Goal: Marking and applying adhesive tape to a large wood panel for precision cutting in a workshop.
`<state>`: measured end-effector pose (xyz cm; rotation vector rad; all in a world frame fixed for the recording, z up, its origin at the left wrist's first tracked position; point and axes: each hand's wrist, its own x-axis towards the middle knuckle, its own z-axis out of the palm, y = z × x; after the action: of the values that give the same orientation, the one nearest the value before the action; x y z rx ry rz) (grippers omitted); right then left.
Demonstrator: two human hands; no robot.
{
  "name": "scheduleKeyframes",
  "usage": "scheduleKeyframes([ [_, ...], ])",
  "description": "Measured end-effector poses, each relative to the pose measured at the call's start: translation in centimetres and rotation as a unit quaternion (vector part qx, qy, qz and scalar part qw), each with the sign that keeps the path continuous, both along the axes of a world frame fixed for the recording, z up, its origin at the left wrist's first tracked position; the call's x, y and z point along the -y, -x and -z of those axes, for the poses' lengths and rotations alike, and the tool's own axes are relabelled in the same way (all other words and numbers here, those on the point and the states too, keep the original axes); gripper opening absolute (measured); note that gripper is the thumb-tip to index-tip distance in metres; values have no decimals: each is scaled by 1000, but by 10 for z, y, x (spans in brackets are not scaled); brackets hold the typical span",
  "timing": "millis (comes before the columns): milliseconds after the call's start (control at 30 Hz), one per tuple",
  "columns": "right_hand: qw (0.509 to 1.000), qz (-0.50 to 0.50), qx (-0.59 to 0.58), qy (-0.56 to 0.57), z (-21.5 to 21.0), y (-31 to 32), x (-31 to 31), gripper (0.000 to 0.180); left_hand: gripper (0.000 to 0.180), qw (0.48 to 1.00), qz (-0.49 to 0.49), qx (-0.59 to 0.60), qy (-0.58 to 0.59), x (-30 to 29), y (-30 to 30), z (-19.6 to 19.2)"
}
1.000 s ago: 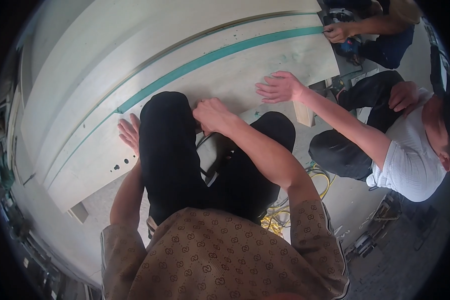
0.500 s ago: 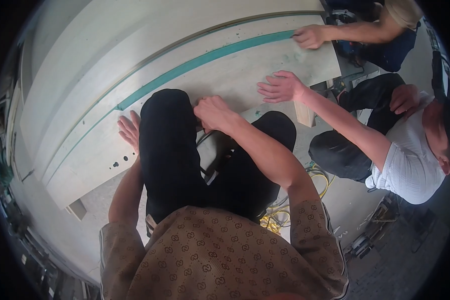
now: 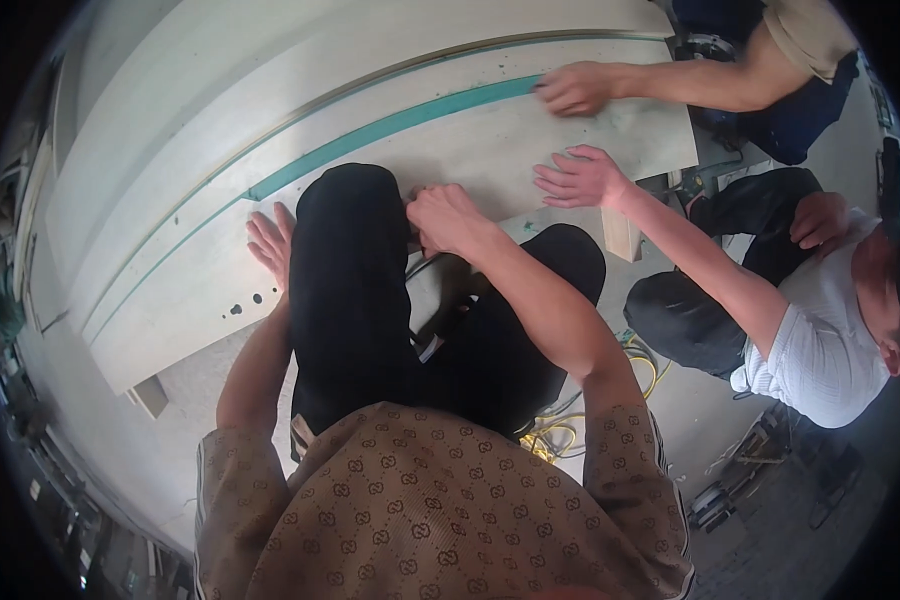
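Note:
My left hand [image 3: 270, 243] lies flat with its fingers spread on a long pale board [image 3: 370, 235], just left of my raised knee. My right hand [image 3: 448, 216] is closed between my knees at the board's near edge, its fingers curled inward. Whatever it may hold is hidden by the hand and my knee. A green strip [image 3: 390, 123] runs along the board beyond my hands. Its right end meets the pinched fingers of a co-worker's hand [image 3: 573, 88]. Another person's hand [image 3: 580, 178] rests on the board to the right, fingers spread.
Wooden blocks [image 3: 621, 236] stand beneath the board. Yellow cables [image 3: 550, 440] lie on the floor by my right thigh. A second person in a white shirt [image 3: 810, 340] squats close on the right. Dark holes [image 3: 236, 310] mark the board near its left end.
The co-worker's hand has moved left along the board, and the green strip now ends farther left, with pale board where it ran. My hands stay in place; the view has shifted slightly.

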<state>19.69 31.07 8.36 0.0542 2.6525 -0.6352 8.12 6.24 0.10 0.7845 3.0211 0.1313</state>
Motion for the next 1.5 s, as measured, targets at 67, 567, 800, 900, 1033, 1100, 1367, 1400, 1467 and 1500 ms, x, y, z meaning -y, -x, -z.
scheduleKeyframes([
  [67,1000,2,-2,3,1,-1,-1,26,82,1000,0,-10,4,0,-2,-3],
  [567,997,-16,61,-35,6,-5,11,37,81,999,-16,40,-18,6,5,-2],
  [800,999,-14,-13,-46,30,-20,11,49,85,998,-14,53,-44,11,9,-3],
  [900,998,-42,-14,-55,23,-18,11,51,85,997,-13,48,-59,13,8,-2],
  [1033,999,-15,-8,-38,9,-16,11,49,85,997,-16,59,-53,12,8,-6],
  [1100,999,-19,-13,-25,5,-14,8,48,84,997,-15,59,-53,10,7,-6],
  [1367,1000,17,10,19,-1,-7,9,46,81,996,-17,42,-74,10,8,-5],
  [1400,1000,5,-1,7,0,-8,9,42,80,995,-16,38,-90,11,8,-3],
  [1467,1000,-10,-13,-2,1,-9,9,38,79,994,-13,40,-103,12,8,-1],
  [1500,1000,-5,3,-4,-1,-8,9,39,78,993,-15,49,-106,12,7,-1],
])
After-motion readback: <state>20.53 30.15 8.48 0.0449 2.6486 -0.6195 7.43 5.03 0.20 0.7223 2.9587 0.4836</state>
